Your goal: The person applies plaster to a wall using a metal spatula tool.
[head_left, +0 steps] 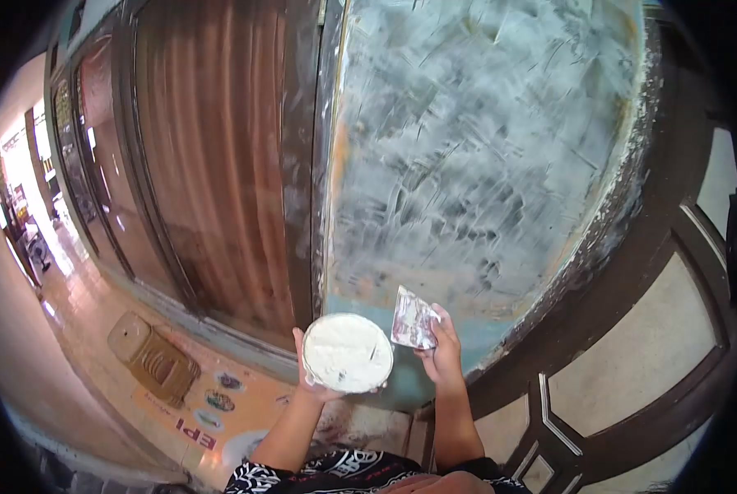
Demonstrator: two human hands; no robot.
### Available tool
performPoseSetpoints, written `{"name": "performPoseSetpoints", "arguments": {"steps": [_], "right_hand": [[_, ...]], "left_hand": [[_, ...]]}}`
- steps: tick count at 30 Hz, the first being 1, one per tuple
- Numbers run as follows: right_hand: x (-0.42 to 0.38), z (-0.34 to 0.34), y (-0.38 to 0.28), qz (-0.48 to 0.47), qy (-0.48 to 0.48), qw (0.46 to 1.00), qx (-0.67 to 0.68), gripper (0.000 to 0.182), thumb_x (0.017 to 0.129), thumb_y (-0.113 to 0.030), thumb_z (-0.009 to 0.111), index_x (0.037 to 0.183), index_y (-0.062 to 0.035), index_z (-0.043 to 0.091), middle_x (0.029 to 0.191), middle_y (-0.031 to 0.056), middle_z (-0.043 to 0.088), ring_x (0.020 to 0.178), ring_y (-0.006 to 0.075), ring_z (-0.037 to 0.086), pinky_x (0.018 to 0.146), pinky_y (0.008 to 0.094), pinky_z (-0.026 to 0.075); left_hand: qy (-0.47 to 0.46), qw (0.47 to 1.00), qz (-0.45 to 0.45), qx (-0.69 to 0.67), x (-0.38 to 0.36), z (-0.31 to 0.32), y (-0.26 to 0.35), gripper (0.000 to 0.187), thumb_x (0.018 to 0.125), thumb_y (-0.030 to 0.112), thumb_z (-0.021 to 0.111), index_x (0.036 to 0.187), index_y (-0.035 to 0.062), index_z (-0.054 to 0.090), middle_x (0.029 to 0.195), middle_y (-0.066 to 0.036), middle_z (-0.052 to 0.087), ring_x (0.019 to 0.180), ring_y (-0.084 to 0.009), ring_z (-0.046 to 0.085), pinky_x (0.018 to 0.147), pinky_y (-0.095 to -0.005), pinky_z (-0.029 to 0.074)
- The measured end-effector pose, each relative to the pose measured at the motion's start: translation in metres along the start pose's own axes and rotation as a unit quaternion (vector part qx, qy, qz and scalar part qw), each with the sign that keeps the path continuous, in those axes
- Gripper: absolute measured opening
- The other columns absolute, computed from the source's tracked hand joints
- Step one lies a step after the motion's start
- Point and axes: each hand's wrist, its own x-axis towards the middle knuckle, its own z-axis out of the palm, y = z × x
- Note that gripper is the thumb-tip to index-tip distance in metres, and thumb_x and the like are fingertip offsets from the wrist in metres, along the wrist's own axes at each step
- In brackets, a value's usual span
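My left hand (309, 380) is closed around the side of a round tub of white putty (346, 352), its top surface nearly level with the rim. In my right hand (443, 346) is a flat putty scraper (414, 319), smeared with white and held up just right of the tub. Fingers wrap its lower right edge, and the blade's far corner points upward. Behind both hands stands a wall panel (475, 156) coated in streaky white over grey-blue, with darker patches near its middle and a bare blue-green strip along the bottom.
Left of the panel is a window with a brown curtain (212, 156). A brown plastic stool (154, 358) stands on the floor beside a printed orange banner (212, 412). To the right is a dark-framed door (632, 362) with pale panels.
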Motion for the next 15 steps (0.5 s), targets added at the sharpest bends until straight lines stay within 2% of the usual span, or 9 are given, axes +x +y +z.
{"name": "performPoseSetpoints", "arguments": {"steps": [2, 4, 6, 7, 8, 10, 12, 14, 15], "right_hand": [[-0.006, -0.001, -0.008, -0.015, -0.093, 0.994, 0.059, 0.019, 0.104, -0.014, 0.048, 0.122, -0.0103, 0.053, 0.106, 0.0065, 0.064, 0.091, 0.0139, 0.064, 0.067, 0.0311, 0.054], [-0.023, 0.023, -0.022, -0.021, -0.073, 0.997, 0.034, 0.014, 0.105, -0.015, 0.048, 0.116, -0.0077, 0.052, 0.098, 0.0044, 0.063, 0.083, 0.0124, 0.061, 0.065, 0.0300, 0.051], [-0.031, 0.038, -0.026, -0.078, -0.018, 0.997, 0.012, 0.017, 0.105, -0.016, 0.047, 0.117, -0.0047, 0.051, 0.097, 0.0041, 0.063, 0.083, 0.0108, 0.059, 0.066, 0.0271, 0.047], [-0.032, 0.025, -0.028, -0.101, -0.097, 0.990, -0.010, 0.026, 0.105, -0.023, 0.047, 0.121, -0.0036, 0.052, 0.104, 0.0080, 0.064, 0.087, 0.0130, 0.060, 0.072, 0.0302, 0.048], [-0.033, 0.017, -0.030, -0.112, -0.097, 0.989, -0.009, 0.026, 0.105, -0.023, 0.047, 0.121, -0.0036, 0.052, 0.104, 0.0080, 0.064, 0.087, 0.0130, 0.060, 0.072, 0.0302, 0.048], [-0.052, 0.024, -0.048, -0.060, -0.213, 0.973, 0.068, 0.036, 0.102, -0.030, 0.052, 0.127, -0.0035, 0.049, 0.110, 0.0101, 0.063, 0.089, 0.0160, 0.058, 0.073, 0.0305, 0.046], [-0.058, 0.025, -0.059, -0.050, -0.234, 0.968, 0.080, 0.042, 0.097, -0.021, 0.060, 0.132, -0.0042, 0.045, 0.112, 0.0104, 0.062, 0.090, 0.0183, 0.056, 0.073, 0.0310, 0.045], [-0.063, 0.019, -0.064, -0.074, -0.239, 0.965, -0.083, 0.050, 0.088, -0.003, 0.064, 0.133, -0.0058, 0.043, 0.116, 0.0099, 0.060, 0.099, 0.0155, 0.056, 0.077, 0.0303, 0.047], [-0.069, 0.029, -0.067, -0.105, -0.171, 0.968, -0.153, 0.051, 0.082, 0.010, 0.061, 0.128, -0.0049, 0.048, 0.112, 0.0089, 0.062, 0.103, 0.0140, 0.059, 0.082, 0.0291, 0.048]], "left_hand": [[0.049, 0.998, 0.007, 0.050, 0.003, -0.005, 0.002, 0.110, 0.077, 0.092, 0.033, 0.152, 0.0110, 0.035, 0.153, -0.021, 0.038, 0.135, -0.0475, 0.043, 0.105, -0.0707, 0.036], [0.032, 0.999, -0.007, 0.043, 0.008, 0.005, 0.000, 0.112, 0.077, 0.092, 0.033, 0.152, 0.0100, 0.035, 0.153, -0.021, 0.039, 0.135, -0.0480, 0.043, 0.104, -0.0715, 0.036], [-0.021, 0.999, -0.034, -0.019, 0.014, 0.009, -0.002, 0.111, 0.076, 0.092, 0.035, 0.152, 0.0109, 0.034, 0.151, -0.025, 0.039, 0.128, -0.0543, 0.045, 0.089, -0.0775, 0.043], [0.018, 0.997, -0.035, -0.067, 0.014, 0.011, -0.004, 0.112, 0.076, 0.092, 0.034, 0.152, 0.0102, 0.033, 0.151, -0.026, 0.039, 0.128, -0.0548, 0.046, 0.089, -0.0775, 0.043], [0.014, 0.998, -0.037, -0.056, 0.017, 0.010, -0.005, 0.113, 0.076, 0.093, 0.035, 0.153, 0.0107, 0.032, 0.151, -0.025, 0.038, 0.127, -0.0548, 0.046, 0.089, -0.0777, 0.043], [-0.037, 0.995, -0.057, -0.069, 0.021, 0.014, -0.008, 0.112, 0.076, 0.092, 0.035, 0.153, 0.0114, 0.031, 0.153, -0.025, 0.037, 0.129, -0.0540, 0.045, 0.089, -0.0792, 0.041], [-0.050, 0.994, -0.065, -0.070, 0.026, 0.010, -0.011, 0.111, 0.077, 0.092, 0.035, 0.154, 0.0116, 0.031, 0.153, -0.024, 0.036, 0.130, -0.0536, 0.044, 0.089, -0.0798, 0.040], [-0.060, 0.993, -0.073, -0.076, 0.031, 0.006, -0.017, 0.111, 0.077, 0.092, 0.035, 0.154, 0.0119, 0.030, 0.154, -0.024, 0.035, 0.131, -0.0532, 0.043, 0.090, -0.0804, 0.039], [-0.059, 0.992, -0.073, -0.088, 0.034, 0.005, -0.020, 0.111, 0.077, 0.092, 0.035, 0.154, 0.0120, 0.031, 0.154, -0.023, 0.035, 0.131, -0.0530, 0.043, 0.090, -0.0806, 0.039]]}}
